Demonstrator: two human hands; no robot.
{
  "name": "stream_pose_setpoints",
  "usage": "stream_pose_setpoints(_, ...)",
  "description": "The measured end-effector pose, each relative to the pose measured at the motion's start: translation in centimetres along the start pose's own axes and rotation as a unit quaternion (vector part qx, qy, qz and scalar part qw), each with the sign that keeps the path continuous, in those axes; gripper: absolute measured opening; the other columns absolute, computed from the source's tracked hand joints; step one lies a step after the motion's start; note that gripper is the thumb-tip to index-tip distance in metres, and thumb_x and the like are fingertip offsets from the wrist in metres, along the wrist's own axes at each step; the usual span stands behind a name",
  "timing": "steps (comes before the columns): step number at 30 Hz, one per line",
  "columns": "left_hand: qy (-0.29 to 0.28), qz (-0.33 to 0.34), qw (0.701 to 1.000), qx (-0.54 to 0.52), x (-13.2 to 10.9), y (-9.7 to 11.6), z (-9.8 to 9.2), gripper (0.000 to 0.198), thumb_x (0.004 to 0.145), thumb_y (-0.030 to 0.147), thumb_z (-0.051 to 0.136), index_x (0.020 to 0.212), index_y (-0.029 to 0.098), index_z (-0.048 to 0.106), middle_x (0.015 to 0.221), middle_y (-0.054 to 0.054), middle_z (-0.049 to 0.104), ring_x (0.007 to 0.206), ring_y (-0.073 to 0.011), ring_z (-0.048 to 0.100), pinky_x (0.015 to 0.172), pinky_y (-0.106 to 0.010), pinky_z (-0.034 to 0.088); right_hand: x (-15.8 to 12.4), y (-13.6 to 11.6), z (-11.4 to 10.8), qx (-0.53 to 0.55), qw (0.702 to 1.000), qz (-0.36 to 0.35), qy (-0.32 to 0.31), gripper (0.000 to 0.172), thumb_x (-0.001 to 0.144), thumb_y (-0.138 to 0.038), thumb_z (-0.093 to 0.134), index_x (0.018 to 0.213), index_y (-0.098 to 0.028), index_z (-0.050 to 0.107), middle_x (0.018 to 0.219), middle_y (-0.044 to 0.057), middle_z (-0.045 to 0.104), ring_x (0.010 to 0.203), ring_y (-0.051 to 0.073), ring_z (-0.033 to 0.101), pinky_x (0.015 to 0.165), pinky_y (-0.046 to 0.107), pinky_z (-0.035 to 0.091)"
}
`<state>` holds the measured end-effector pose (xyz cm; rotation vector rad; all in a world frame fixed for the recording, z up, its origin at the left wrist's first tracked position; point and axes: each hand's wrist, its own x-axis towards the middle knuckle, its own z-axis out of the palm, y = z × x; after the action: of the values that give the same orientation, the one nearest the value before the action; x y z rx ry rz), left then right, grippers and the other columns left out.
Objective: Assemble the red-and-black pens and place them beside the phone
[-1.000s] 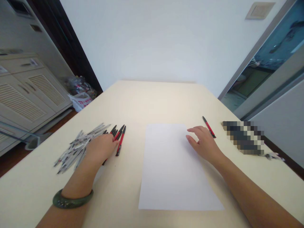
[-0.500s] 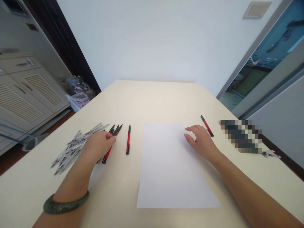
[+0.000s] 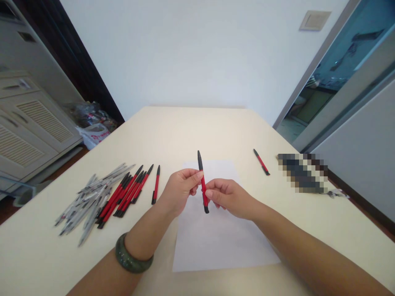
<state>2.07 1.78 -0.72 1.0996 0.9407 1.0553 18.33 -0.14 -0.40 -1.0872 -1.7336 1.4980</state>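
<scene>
Both hands hold one red and black pen (image 3: 203, 181) above a white sheet of paper (image 3: 222, 242). My left hand (image 3: 183, 189) pinches it around the upper part of the barrel, just below the black tip section that points away from me. My right hand (image 3: 228, 196) closes on its lower part near the black clip. To the left of my left hand a single red pen (image 3: 156, 185) lies on its own. Beside that is a group of several red and black pens (image 3: 123, 195), next to a pile of clear pen refills or slim pens (image 3: 89, 201).
Another red pen (image 3: 261, 161) lies right of the paper. Farther right is a pixelated dark object (image 3: 302, 172) with a small charm. The cream table (image 3: 197, 127) meets a white wall. Plastic bags (image 3: 95, 133) and a louvred cabinet (image 3: 37, 119) stand at the left.
My left hand has come from the pen group to over the paper with a pen. My right hand has moved left and closed on that pen's lower part. The view has shifted slightly.
</scene>
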Motion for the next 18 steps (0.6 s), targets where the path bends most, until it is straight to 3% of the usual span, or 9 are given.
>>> stream_pose_setpoints(4, -0.003, 0.001, 0.999, -0.033, 0.0, -0.8, 0.4, 0.017, 0.071, 0.031, 0.059, 0.069, 0.014, 0.056, 0.048, 0.005, 0.044, 0.046, -0.0052, 0.038, 0.046, -0.019, 0.029, -0.3, 1.2, 0.1, 0.096, 0.995, 0.033, 0.005, 0.021, 0.078, -0.034, 0.048, 0.074, -0.014, 0.051, 0.065, 0.001, 0.056, 0.044, 0.004, 0.037, 0.040, 0.019, 0.026)
stream_pose_setpoints(10, -0.028, -0.018, 0.997, -0.067, -0.5, -0.9, 0.4, 0.013, 0.073, 0.027, 0.058, 0.072, 0.015, 0.057, 0.052, 0.004, 0.047, 0.047, -0.0055, 0.041, 0.048, -0.020, 0.033, -0.3, 1.7, 0.5, 0.123, 0.989, 0.015, -0.078, 0.027, 0.078, -0.038, 0.048, 0.086, -0.013, 0.054, 0.072, 0.003, 0.058, 0.043, 0.003, 0.037, 0.041, 0.019, 0.026)
stream_pose_setpoints(15, -0.023, -0.023, 0.988, -0.149, -0.8, -1.0, 0.0, 0.023, 0.077, 0.030, 0.053, 0.095, 0.016, 0.060, 0.088, -0.005, 0.060, 0.062, -0.0083, 0.051, 0.051, -0.021, 0.038, -0.5, 1.9, 0.8, 0.146, 0.978, 0.031, -0.147, 0.029, 0.081, -0.039, 0.045, 0.088, -0.012, 0.054, 0.070, 0.003, 0.058, 0.043, 0.003, 0.036, 0.042, 0.020, 0.029)
stream_pose_setpoints(18, -0.015, -0.016, 0.986, -0.168, -0.7, -1.3, -0.3, 0.019, 0.075, 0.029, 0.056, 0.085, 0.015, 0.063, 0.079, -0.004, 0.061, 0.067, -0.0097, 0.052, 0.054, -0.020, 0.039, -0.7, 2.1, 0.6, 0.144, 0.976, 0.051, -0.157, 0.030, 0.081, -0.039, 0.045, 0.090, -0.012, 0.055, 0.071, 0.003, 0.058, 0.043, 0.003, 0.034, 0.041, 0.019, 0.028)
